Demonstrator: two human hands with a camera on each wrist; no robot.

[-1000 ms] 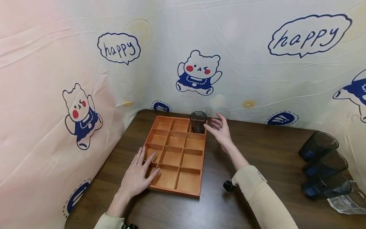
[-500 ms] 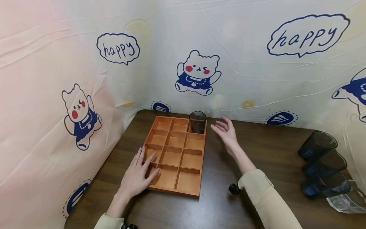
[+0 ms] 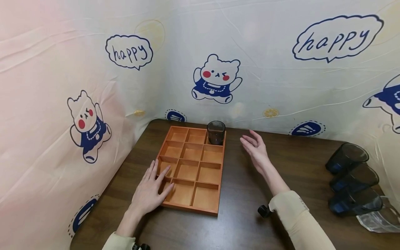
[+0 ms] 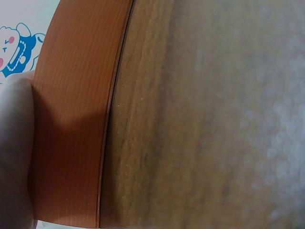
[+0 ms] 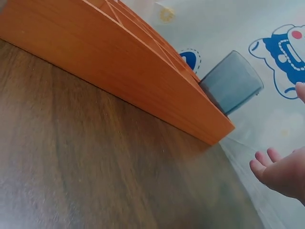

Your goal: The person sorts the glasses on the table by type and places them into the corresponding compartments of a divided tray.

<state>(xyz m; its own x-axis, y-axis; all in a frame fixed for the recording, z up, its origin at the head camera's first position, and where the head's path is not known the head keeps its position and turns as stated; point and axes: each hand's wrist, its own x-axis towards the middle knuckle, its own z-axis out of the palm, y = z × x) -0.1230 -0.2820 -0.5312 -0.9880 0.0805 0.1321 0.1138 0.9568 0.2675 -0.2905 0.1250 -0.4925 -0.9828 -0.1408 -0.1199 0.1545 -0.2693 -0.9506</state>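
While the left hand (image 3: pixel 149 194), grip spread, rests on the tray (image 3: pixel 193 209), likely steadying it, a glass (image 3: pixel 216 134) stands in its far right compartment (image 3: pixel 207 141), probably braced there; the right hand (image 3: pixel 255 152), grip apart and empty, hovers over the bench (image 3: pixel 237 211), other glasses (image 3: pixel 346 160) well beyond.

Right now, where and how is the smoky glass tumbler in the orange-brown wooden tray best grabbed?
Probably by the upper wall of the smoky glass tumbler, from the right. It stands upright in the far-right compartment of the orange-brown wooden tray, base boxed in, top rising above the walls; the right hand is on that side.
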